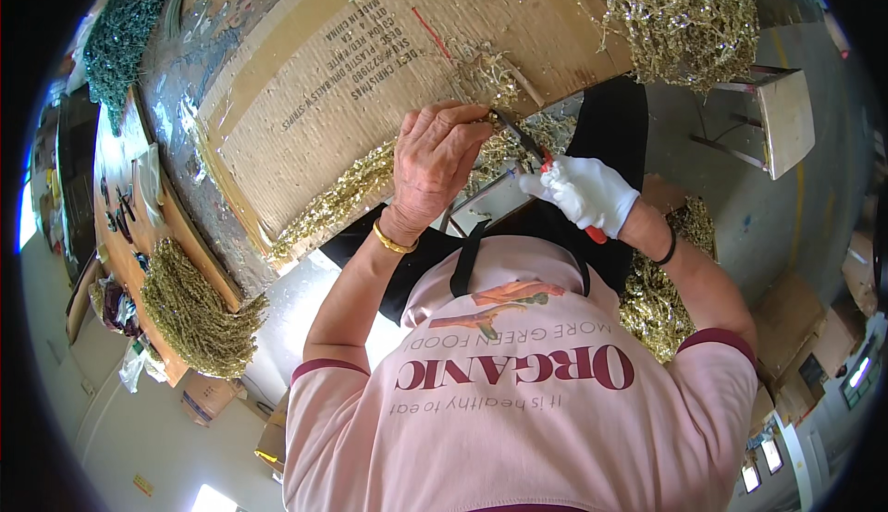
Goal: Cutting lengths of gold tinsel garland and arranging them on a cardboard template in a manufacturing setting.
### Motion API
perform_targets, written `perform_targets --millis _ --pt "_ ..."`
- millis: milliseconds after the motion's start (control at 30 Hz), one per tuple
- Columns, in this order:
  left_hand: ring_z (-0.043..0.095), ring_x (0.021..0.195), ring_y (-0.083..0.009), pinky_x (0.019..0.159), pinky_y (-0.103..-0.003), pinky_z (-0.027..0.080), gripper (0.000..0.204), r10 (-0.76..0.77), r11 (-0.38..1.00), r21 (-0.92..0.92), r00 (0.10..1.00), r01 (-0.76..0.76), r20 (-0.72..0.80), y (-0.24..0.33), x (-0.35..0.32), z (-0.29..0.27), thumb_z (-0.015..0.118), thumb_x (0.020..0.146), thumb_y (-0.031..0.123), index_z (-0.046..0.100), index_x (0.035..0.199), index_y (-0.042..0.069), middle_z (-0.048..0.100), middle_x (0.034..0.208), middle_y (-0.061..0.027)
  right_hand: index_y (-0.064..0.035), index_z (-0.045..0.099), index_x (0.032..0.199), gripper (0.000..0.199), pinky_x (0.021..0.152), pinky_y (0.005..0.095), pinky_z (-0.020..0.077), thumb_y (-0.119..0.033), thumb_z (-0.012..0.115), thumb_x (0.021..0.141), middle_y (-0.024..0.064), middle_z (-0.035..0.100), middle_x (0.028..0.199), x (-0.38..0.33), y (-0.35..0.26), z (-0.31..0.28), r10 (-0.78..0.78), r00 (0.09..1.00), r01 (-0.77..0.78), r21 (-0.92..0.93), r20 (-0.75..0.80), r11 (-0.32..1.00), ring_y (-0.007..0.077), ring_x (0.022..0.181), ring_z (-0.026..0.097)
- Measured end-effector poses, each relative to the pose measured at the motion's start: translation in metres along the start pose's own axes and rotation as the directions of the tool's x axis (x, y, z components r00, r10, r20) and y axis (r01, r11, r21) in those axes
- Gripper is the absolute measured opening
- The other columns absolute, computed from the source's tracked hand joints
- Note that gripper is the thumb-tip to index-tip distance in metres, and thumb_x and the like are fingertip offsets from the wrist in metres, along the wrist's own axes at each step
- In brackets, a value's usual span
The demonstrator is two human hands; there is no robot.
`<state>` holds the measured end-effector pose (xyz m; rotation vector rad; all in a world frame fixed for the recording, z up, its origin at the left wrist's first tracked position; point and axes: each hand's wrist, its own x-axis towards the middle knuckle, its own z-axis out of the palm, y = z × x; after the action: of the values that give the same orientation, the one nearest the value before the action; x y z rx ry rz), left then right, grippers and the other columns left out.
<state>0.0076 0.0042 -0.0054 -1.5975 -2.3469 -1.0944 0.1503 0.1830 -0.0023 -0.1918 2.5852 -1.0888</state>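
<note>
My left hand (437, 162), bare with a gold-coloured bangle at the wrist, is closed in a pinch above the cardboard's near edge. A gold glittery sprig (347, 188) runs along that edge and passes behind the hand; its stem seems to be between the fingertips, though the exact grip is hidden. In a white glove, my right hand (585, 196) is wrapped round red-handled pliers (529, 146). Their dark jaws reach up to my left fingertips, touching or nearly touching what is pinched there. More gold glitter sprigs (546, 133) hang below the jaws.
Flattened cardboard (314, 96) covers the worktable, with gold scraps (490, 77) and a red strip (431, 33) on it. Bunches of gold sprigs (680, 17) lie far right and left; a green bunch (129, 36) sits far left. A stool (782, 123) stands right.
</note>
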Motion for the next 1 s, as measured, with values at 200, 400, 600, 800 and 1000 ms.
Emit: perform_targets --millis 200,400,600,800,1000 --pt "0.057 0.088 -0.0191 0.069 -0.031 0.04 0.023 0.011 1.0 0.0 1.0 -0.011 -0.008 0.0 0.0 0.002 0.068 0.067 0.003 0.058 0.086 0.011 0.061 0.095 -0.0008 -0.0123 0.057 0.086 0.012 0.057 0.038 0.049 -0.02 0.051 0.081 0.0116 0.061 0.072 -0.002 0.002 0.003 0.179 0.984 -0.17 0.238 -0.017 0.956 0.0321 0.068 0.061" --pt "0.057 0.086 -0.0192 0.069 -0.032 0.041 0.022 -0.041 0.999 -0.031 0.997 0.039 -0.062 0.004 0.003 0.007 0.068 0.068 0.003 0.058 0.086 0.01 0.061 0.094 -0.0011 -0.0066 0.053 0.074 0.042 0.037 0.023 0.0371 -0.045 0.048 0.09 0.0007 0.046 0.053 -0.004 -0.012 -0.021 0.473 0.8 -0.537 0.793 0.369 0.288 0.0088 0.039 0.044" --pt "0.056 0.086 -0.0191 0.074 -0.033 0.04 0.017 -0.027 0.998 0.063 0.998 0.03 -0.051 0.007 0.002 -0.007 0.068 0.072 0.01 0.059 0.087 0.01 0.062 0.095 -0.0014 -0.0048 0.058 0.093 0.04 0.045 0.0211 0.0375 -0.043 0.046 0.091 0.0013 0.053 0.063 0.007 -0.017 -0.022 0.445 0.888 -0.222 0.954 0.112 0.202 0.0082 0.045 0.046" --pt "0.05 0.112 -0.0226 0.093 -0.038 0.035 0.013 0.043 0.994 0.098 0.998 -0.038 -0.041 0.004 0.001 -0.007 0.058 0.07 0.008 0.062 0.083 0.009 0.06 0.107 -0.0051 -0.0003 0.049 0.119 0.039 0.047 0.0217 0.0408 -0.03 0.044 0.094 0.0064 0.06 0.085 0.063 -0.042 -0.008 0.575 0.792 -0.059 0.912 -0.205 0.406 0.0097 0.054 0.051" --pt "0.052 0.109 -0.0288 0.088 -0.041 0.042 0.029 -0.269 0.957 0.024 0.918 0.288 -0.292 0.001 -0.061 -0.092 0.059 0.069 -0.002 0.064 0.097 0.005 0.058 0.114 -0.0109 -0.0031 0.048 0.12 0.036 0.067 0.0385 0.0516 -0.027 0.041 0.093 0.0111 0.059 0.098 0.082 0.021 0.007 0.296 0.943 0.136 0.988 -0.153 0.076 0.0189 0.078 0.061"
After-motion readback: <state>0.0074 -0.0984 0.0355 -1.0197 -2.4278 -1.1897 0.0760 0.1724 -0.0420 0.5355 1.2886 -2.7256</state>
